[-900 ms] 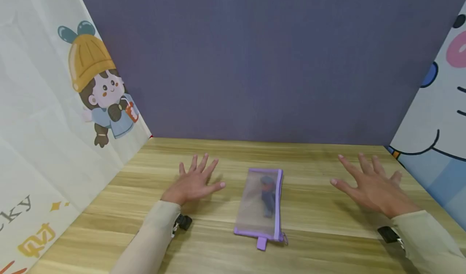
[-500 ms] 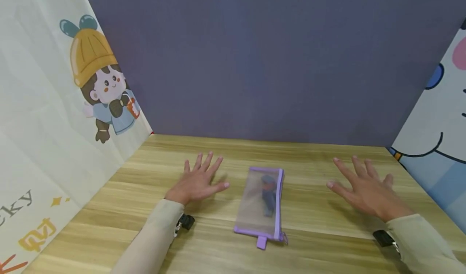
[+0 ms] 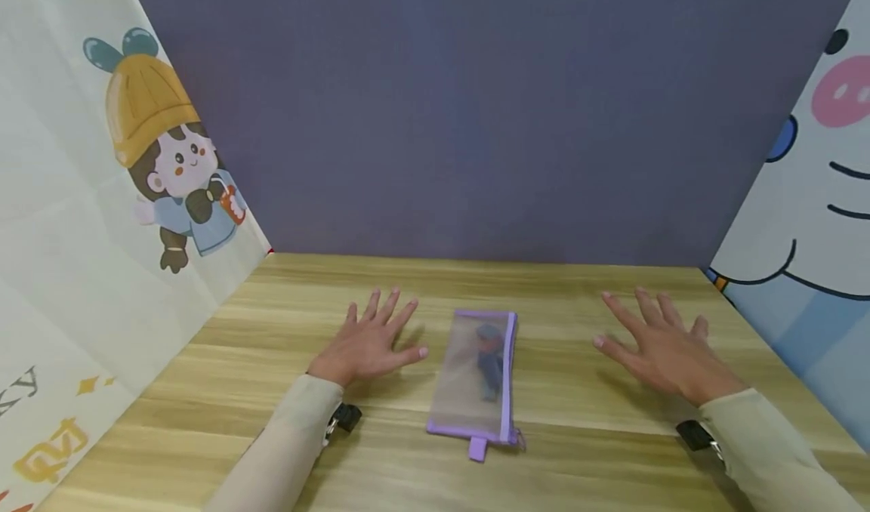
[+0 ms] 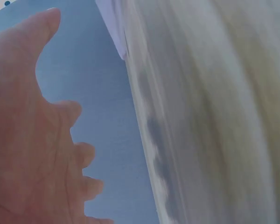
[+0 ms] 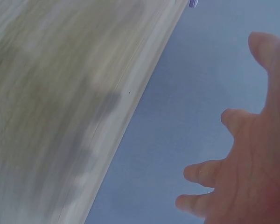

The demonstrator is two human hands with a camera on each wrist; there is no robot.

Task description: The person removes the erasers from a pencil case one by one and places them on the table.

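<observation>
A flat mesh zipper pouch point(image 3: 457, 380) with purple edging lies on the wooden table between the two hands. Through its mesh shows a small dark blue figure-like item point(image 3: 489, 365), blurred by the fabric. The purple zipper runs along the pouch's right side, and a purple tab point(image 3: 478, 449) sticks out at the near end. To the left of the pouch, my left hand point(image 3: 367, 346) hovers palm down, fingers spread, holding nothing. On the other side my right hand point(image 3: 669, 350) is likewise spread above the table, farther from the pouch. Both wrist views show bare palms and fingers.
The wooden table point(image 3: 564, 467) ends at a dark grey-blue panel point(image 3: 476, 119) at the back. A white cartoon-printed sheet point(image 3: 54, 195) stands at the left, and another printed sheet point(image 3: 816, 232) at the right. Black wrist devices sit below both hands.
The right hand has moved somewhat left, nearer the pouch. My left hand has shifted slightly closer to it as well. The head view has turned a little; the pouch lies as before.
</observation>
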